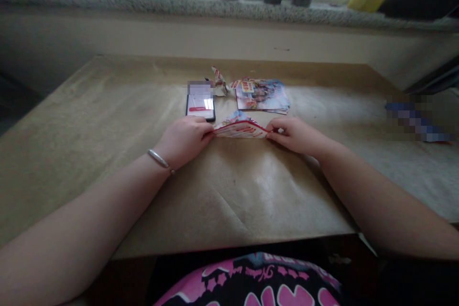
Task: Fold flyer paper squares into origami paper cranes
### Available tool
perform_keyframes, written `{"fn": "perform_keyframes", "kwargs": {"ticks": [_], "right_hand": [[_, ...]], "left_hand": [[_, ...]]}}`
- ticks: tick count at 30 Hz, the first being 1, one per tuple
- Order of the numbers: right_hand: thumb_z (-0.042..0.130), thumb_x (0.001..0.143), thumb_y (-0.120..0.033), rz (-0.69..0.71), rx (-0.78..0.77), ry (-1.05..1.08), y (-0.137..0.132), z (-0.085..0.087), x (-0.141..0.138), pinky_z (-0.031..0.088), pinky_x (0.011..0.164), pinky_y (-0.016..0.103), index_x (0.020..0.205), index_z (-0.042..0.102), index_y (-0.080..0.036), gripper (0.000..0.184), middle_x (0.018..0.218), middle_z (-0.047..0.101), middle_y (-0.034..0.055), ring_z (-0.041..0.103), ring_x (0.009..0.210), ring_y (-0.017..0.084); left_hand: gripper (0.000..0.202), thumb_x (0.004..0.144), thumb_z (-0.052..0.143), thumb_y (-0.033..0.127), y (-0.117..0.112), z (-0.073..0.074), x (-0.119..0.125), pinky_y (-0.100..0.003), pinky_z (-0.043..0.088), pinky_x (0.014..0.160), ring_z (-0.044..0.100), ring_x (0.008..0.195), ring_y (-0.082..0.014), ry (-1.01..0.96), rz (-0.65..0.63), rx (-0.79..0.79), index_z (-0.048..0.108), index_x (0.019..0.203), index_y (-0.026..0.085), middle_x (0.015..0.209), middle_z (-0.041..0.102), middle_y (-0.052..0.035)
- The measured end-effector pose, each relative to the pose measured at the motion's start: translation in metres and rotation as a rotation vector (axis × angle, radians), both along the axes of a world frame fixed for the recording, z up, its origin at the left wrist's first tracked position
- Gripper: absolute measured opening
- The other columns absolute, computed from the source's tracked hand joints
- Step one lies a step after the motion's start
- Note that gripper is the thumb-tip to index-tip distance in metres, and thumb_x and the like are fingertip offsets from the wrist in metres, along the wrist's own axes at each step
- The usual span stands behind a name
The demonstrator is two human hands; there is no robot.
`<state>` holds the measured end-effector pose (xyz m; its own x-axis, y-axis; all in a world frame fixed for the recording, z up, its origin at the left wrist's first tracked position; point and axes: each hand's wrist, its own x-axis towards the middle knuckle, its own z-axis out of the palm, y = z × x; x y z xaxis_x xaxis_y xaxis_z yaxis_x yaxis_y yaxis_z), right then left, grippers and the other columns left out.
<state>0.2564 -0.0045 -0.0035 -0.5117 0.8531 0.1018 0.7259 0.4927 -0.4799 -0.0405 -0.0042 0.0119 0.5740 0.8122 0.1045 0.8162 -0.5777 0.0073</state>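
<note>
A printed paper sheet, partly folded, stands a little raised above the table between my two hands. Its red edge faces me, and a blue printed corner peaks up behind that edge. My left hand pinches the left end, its thumb and fingers closed on the paper. At the right end, my right hand grips the paper between thumb and curled fingers. Just beyond my left hand lies a phone with its screen lit. A small stack of printed leaflets lies flat behind the sheet.
A folded, crumpled printed paper piece rests between the phone and the leaflets. The table has a tan cover. A blue printed item lies at the far right. Bottles and jars stand on the stone windowsill behind.
</note>
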Motion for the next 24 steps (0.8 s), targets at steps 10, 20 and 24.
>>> {"fn": "perform_keyframes", "kwargs": {"ticks": [10, 20, 24], "right_hand": [[0.048, 0.088, -0.048, -0.287, 0.043, -0.195, -0.008, -0.001, -0.035, 0.033, 0.056, 0.029, 0.074, 0.055, -0.021, 0.031, 0.074, 0.063, 0.0059, 0.054, 0.067, 0.018], [0.060, 0.075, -0.066, -0.436, 0.126, -0.282, -0.006, -0.002, -0.053, 0.033, 0.051, 0.029, 0.090, 0.062, -0.021, 0.047, 0.081, 0.070, 0.0084, 0.061, 0.067, 0.021], [0.066, 0.074, -0.060, -0.449, 0.048, -0.202, -0.005, -0.002, -0.044, 0.035, 0.053, 0.029, 0.090, 0.062, -0.022, 0.041, 0.085, 0.070, 0.0069, 0.060, 0.070, 0.020]], "left_hand": [[0.033, 0.093, 0.041, 0.039, 0.002, -0.005, 0.004, -0.030, 0.044, 0.070, 0.060, 0.080, -0.0205, -0.048, 0.086, -0.051, 0.064, 0.085, 0.017, 0.087, 0.066, -0.0078], [0.038, 0.086, 0.053, 0.055, 0.003, -0.009, 0.011, -0.028, 0.036, 0.054, 0.059, 0.071, -0.0199, -0.077, 0.226, -0.021, 0.062, 0.088, 0.018, 0.079, 0.067, -0.0065], [0.034, 0.087, 0.054, 0.051, 0.004, -0.008, 0.007, -0.027, 0.037, 0.057, 0.059, 0.073, -0.0190, -0.110, 0.216, -0.083, 0.063, 0.092, 0.019, 0.085, 0.068, -0.0061]]}}
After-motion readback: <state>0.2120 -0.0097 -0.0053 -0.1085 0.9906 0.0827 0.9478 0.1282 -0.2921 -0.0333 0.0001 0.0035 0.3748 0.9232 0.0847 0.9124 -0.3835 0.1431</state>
